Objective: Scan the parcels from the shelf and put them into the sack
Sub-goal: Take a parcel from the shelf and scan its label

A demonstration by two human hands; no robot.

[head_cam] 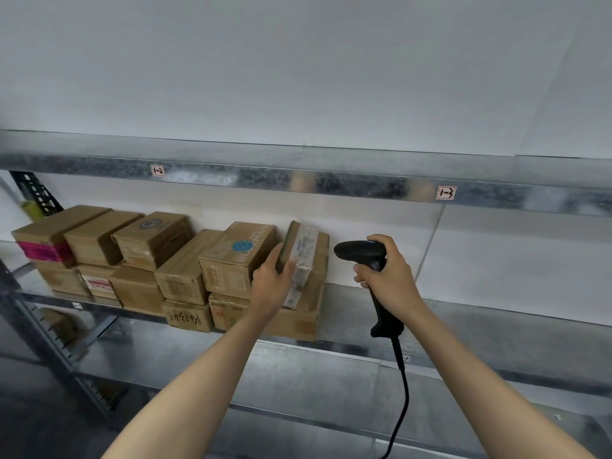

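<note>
**Parcel tipped on edge, label face turned toward the scanner**

The parcel (306, 256) stands tipped up on the shelf (463, 326) at the right end of the stacked boxes (238, 256). Its lower end sits on the box beneath and its long axis rises steeply. The left hand (271, 286) grips its left edge, fingers curled behind and thumb pressed on the taped label face. That face looks rightward. There the right hand (387, 273), fingers wrapped round the grip, holds the scanner (359, 251) with its head aimed left, near the parcel but not touching it. The coming read likely turns on this facing, since the label lies directly left of the scanner head. The sack is not in view.
</note>
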